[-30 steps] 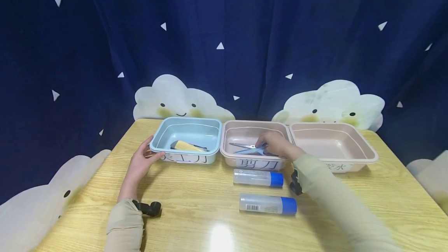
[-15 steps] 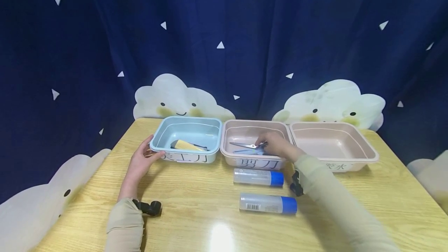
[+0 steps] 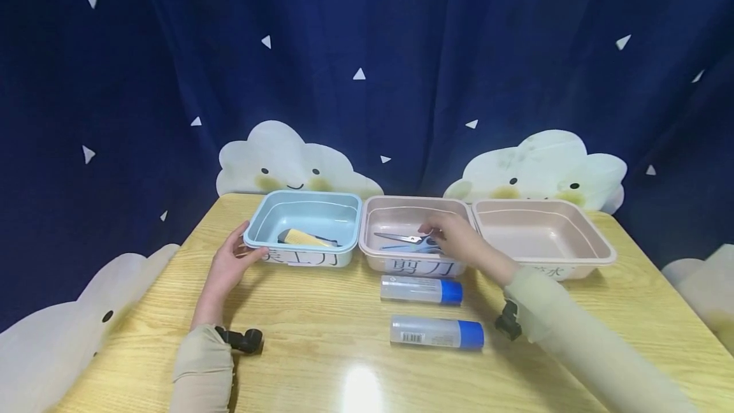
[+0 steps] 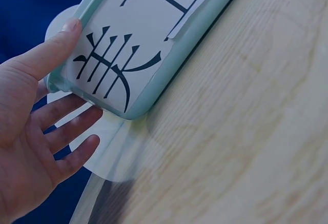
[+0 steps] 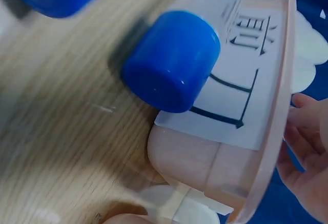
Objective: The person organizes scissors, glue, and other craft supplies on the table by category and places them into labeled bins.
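Note:
My left hand (image 3: 225,269) rests on the front left corner of the light blue bin (image 3: 312,195), thumb at the front rim and fingers by the side, as the left wrist view also shows. Inside this bin lies a yellow-and-black utility knife (image 3: 304,238). Over the right part of the middle pink bin (image 3: 395,201) is my right hand (image 3: 459,239), its fingers loosely bent. Below its fingertips, scissors with metal blades (image 3: 398,238) and blue scissors (image 3: 404,248) lie in the bin, handles partly covered by the hand. The right wrist view shows that hand beyond the bin's rim, nothing between its fingers.
Two clear glue bottles with blue caps, a nearer one (image 3: 436,332) and a farther one (image 3: 420,289), lie before the middle bin. Another pink bin (image 3: 599,244) stands at right. All three bins carry paper labels; a dark blue curtain (image 3: 401,50) hangs behind the table (image 3: 309,362).
My right hand has let go of the scissors, which now rest in the middle bin, and its forearm has drawn slightly to the right. My left hand has stayed at the blue bin.

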Action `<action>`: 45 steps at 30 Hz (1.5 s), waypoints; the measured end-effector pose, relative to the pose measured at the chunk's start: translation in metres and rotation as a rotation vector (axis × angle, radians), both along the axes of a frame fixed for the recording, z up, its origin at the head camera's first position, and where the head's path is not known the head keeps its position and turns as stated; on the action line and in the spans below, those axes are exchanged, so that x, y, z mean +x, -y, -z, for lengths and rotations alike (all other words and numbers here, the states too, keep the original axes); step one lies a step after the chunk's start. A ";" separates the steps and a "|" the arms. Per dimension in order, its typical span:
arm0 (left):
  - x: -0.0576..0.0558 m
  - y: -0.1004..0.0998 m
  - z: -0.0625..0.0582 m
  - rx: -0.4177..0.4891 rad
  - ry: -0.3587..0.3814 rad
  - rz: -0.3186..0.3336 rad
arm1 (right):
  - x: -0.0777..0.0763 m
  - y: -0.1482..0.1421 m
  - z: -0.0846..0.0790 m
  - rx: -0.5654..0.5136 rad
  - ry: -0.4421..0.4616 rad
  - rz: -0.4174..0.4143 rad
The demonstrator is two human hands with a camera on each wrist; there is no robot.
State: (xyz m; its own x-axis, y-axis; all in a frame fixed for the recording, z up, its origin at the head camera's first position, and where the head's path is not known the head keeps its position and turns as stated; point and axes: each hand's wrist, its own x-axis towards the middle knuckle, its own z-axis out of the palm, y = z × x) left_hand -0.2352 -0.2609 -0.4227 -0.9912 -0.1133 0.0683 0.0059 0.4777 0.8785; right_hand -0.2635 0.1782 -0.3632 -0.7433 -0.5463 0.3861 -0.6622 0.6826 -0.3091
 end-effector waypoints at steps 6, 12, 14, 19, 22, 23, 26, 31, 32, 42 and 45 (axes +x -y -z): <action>-0.001 0.001 0.000 -0.003 -0.007 0.010 | 0.032 -0.002 -0.009 -0.007 -0.021 -0.026; 0.001 0.002 0.002 0.008 -0.002 0.011 | 0.060 -0.002 -0.006 0.060 -0.044 -0.087; 0.002 0.002 0.002 0.009 0.000 0.010 | 0.067 -0.002 -0.004 0.065 -0.051 -0.105; 0.002 0.003 0.002 0.008 0.004 0.009 | 0.085 0.000 0.004 0.065 -0.048 -0.172; 0.002 0.003 0.002 0.004 0.007 0.008 | 0.095 0.001 0.012 0.105 -0.027 -0.187; 0.002 0.003 0.002 0.001 0.009 0.008 | 0.098 0.001 0.015 0.120 -0.009 -0.183; 0.002 0.003 0.001 -0.005 0.010 0.006 | 0.105 0.002 0.022 0.156 0.032 -0.160; 0.003 0.003 0.001 -0.004 0.015 0.007 | 0.112 0.005 0.032 0.205 0.095 -0.139; 0.003 0.002 0.001 -0.004 0.016 0.007 | 0.113 0.005 0.033 0.213 0.111 -0.137; 0.001 0.001 0.001 -0.002 0.001 0.009 | 0.115 0.004 0.045 0.248 0.120 -0.135; 0.001 0.001 0.000 -0.002 0.002 0.013 | 0.115 0.004 0.047 0.255 0.141 -0.137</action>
